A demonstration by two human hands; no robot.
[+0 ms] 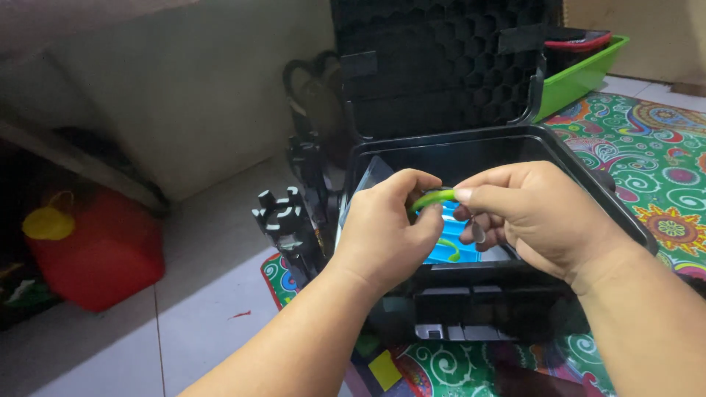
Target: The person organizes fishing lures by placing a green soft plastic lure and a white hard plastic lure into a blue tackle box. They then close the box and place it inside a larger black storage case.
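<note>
Both hands meet over an open black hard case [588,184] that sits on a patterned green mat [662,169] on the floor. The left hand [386,228] is curled narrow, thumb and forefinger pinched on the left end of a short green cable [432,198]. The right hand [529,213] is also closed narrow, its thumb and forefinger gripping the right end of the same cable, so the green piece bridges the small gap between the two hands, just above the case's inside. Below the hands, inside the case, lies something bright blue [452,242] with another thin green loop resting on it; what it is cannot be told. The case lid [441,66] stands upright at the far side, lined with dark honeycomb foam. Just left of the case a black tool with white marks [283,217] stands on the mat's near-left corner. Farther left, on the pale tiled floor [198,294], a red container with a yellow cap [95,242] sits well apart from the case. At the far right, behind the lid, a green plastic tray [581,73] rests on the mat. A small yellow square [384,369] lies on the mat near the bottom edge, just in front of the case.
</note>
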